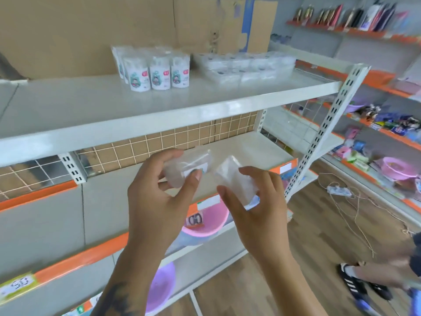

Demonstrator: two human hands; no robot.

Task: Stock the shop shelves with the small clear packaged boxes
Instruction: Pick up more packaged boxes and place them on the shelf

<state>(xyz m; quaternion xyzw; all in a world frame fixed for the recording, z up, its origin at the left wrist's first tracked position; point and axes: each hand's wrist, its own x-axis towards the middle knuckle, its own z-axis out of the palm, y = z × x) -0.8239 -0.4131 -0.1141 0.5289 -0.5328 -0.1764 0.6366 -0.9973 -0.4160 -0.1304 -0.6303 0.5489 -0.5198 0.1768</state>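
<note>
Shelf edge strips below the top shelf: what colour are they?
Orange, on the shelf edge strips; the top shelf edge is plain white. Head view, the only one.

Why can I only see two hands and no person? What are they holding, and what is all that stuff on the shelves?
The camera sits on the person's head and looks down, so you see what they see: their own two hands. The left hand holds one small clear box, and the right hand holds another clear box. They are in a shop, in front of a white shelf. On that shelf stand white pouches with a cartoon picture, and beside them is a pile of clear boxes like the ones in the hands. Lower down are a pink basin and a purple basin. At the bottom right you can see another person's shoe.
</note>
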